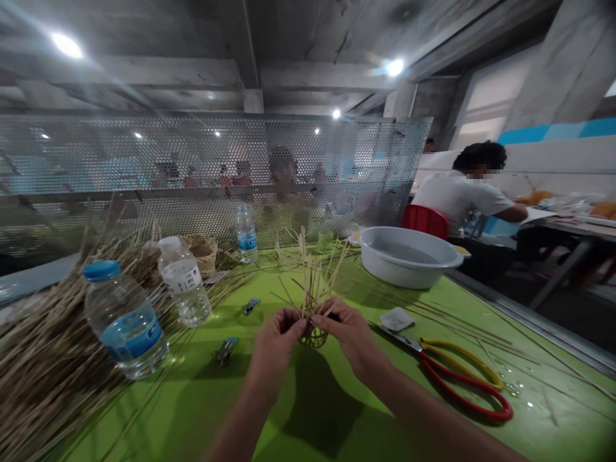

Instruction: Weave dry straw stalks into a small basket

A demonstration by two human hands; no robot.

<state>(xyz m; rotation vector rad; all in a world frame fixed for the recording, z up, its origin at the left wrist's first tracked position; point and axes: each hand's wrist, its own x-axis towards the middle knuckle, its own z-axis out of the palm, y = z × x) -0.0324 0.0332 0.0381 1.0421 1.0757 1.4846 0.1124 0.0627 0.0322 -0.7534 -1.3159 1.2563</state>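
A small, half-woven straw basket [315, 338] is held just above the green table, its loose stalks sticking up and fanning outward. My left hand [280, 333] pinches its left side between thumb and fingers. From the right, my right hand [344, 324] grips the weave close by, thumb and fingertips closed on the strands. The fingertips of both hands nearly meet at the front. Scissors [423, 353] with red and yellow handles lie right of my right hand, near a small whitish packet [397, 319]. Two metal clips [226, 351] rest on the table left of my left hand.
Water bottles [126, 327] stand at the left beside a big heap of dry straw [52, 359]. A finished-looking woven basket [205, 253] sits behind them. A grey basin [409, 256] is at the back right. A perforated metal screen [216, 154] borders the table; a seated person [457, 192] is beyond.
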